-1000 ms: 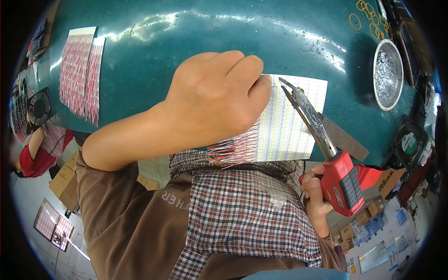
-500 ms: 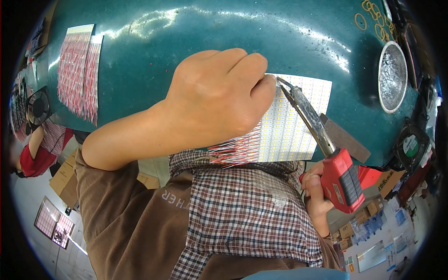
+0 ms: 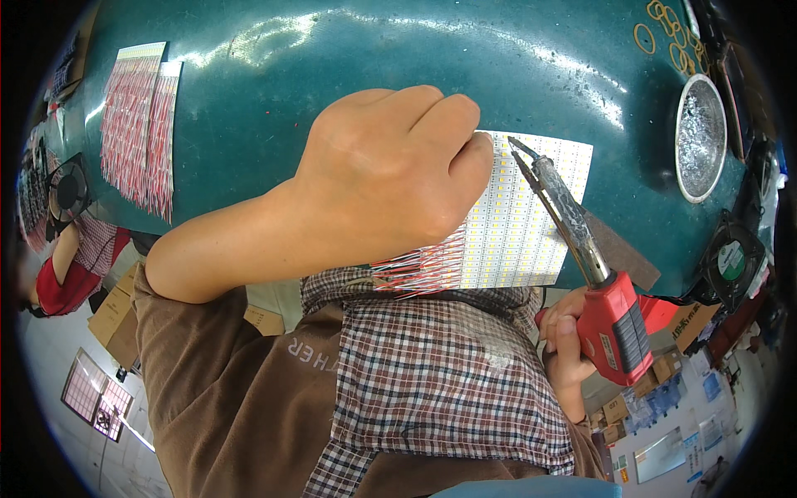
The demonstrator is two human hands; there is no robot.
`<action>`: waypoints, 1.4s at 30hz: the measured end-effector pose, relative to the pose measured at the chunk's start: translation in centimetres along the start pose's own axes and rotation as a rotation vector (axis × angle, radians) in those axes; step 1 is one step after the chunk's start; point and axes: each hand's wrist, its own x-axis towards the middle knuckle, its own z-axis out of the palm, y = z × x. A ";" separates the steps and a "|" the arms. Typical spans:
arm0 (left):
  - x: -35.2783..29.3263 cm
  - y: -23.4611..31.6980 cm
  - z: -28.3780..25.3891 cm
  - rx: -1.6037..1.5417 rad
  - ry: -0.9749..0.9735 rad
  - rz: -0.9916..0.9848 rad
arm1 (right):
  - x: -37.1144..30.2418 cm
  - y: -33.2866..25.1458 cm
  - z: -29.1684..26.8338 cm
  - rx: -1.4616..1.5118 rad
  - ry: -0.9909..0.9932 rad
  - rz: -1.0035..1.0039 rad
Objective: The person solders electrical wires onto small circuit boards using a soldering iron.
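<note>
My left hand [image 3: 390, 166] is closed in a fist over the left part of a white LED board sheet [image 3: 523, 220]; whatever its fingers grip is hidden behind the knuckles. Red, white and black wires [image 3: 419, 264] stick out from the sheet's left edge, below my wrist. At the lower right, my right hand [image 3: 566, 344] is wrapped around the handle of a red soldering gun [image 3: 613, 328]. The gun's metal barrel slants up and left across the sheet. Its thin tip is over the sheet's upper edge, just right of my left fingers; contact cannot be made out.
A brownish flat block [image 3: 618, 249] lies behind the gun's barrel. To the right are a metal bowl [image 3: 700, 137], rubber bands [image 3: 672, 33] and a black fan [image 3: 732, 259]. Two wired board bundles [image 3: 133, 116] lie far left. Another person's arm [image 3: 62, 257] is at the left edge.
The soldering gun has shifted slightly right, its tip drawing away from my left fingers. My left hand has barely moved.
</note>
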 end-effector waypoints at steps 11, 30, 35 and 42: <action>-0.1 0.2 0.3 0.042 0.079 0.030 | -0.7 -0.1 0.2 0.028 0.079 0.060; 0.0 0.5 0.1 0.018 0.036 0.018 | -0.4 -0.1 -0.1 -0.015 -0.012 0.086; 0.1 0.4 0.0 0.014 0.030 0.029 | -0.5 -0.1 0.0 -0.010 -0.018 0.086; 0.1 0.4 0.1 0.021 0.031 0.037 | -0.5 -0.1 0.2 -0.030 0.034 0.126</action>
